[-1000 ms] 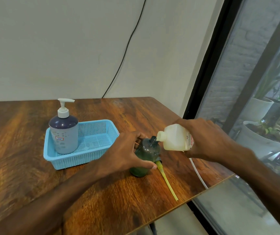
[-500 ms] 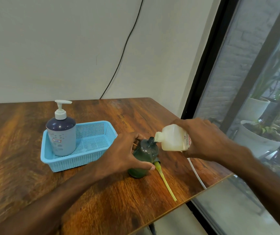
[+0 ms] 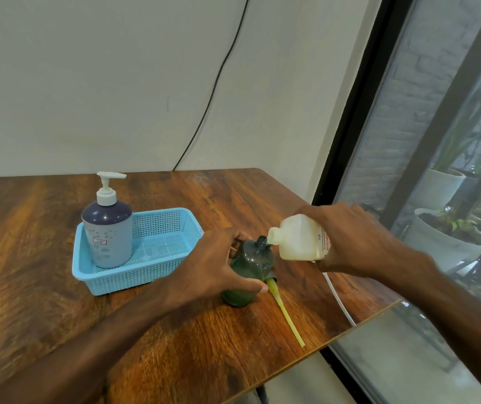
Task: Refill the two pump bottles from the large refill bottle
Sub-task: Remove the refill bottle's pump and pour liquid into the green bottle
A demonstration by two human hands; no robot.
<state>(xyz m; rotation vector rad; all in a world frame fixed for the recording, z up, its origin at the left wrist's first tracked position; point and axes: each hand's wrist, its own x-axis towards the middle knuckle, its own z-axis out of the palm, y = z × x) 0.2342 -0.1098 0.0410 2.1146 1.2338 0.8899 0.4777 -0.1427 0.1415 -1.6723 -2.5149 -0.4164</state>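
A dark green bottle [image 3: 249, 266] stands uncapped on the wooden table [image 3: 44, 287], and my left hand [image 3: 219, 266] grips its body. My right hand [image 3: 347, 237] holds the pale refill bottle [image 3: 297, 240] tipped on its side, its spout touching the green bottle's open neck. The green bottle's pump head with a yellow dip tube [image 3: 284, 310] lies on the table just right of the bottle. A blue-grey pump bottle [image 3: 106, 231] with a white pump stands in the left end of the light blue basket [image 3: 160, 249].
The table's right edge runs close beside my right forearm, with a glass window and potted plants [image 3: 449, 228] beyond. A thin white tube [image 3: 338, 301] lies near that edge. A black cable [image 3: 213, 91] hangs down the wall behind.
Both hands and bottles stay in the same pose. The view has shifted slightly; the refill bottle's spout sits a little closer on the green bottle's neck.
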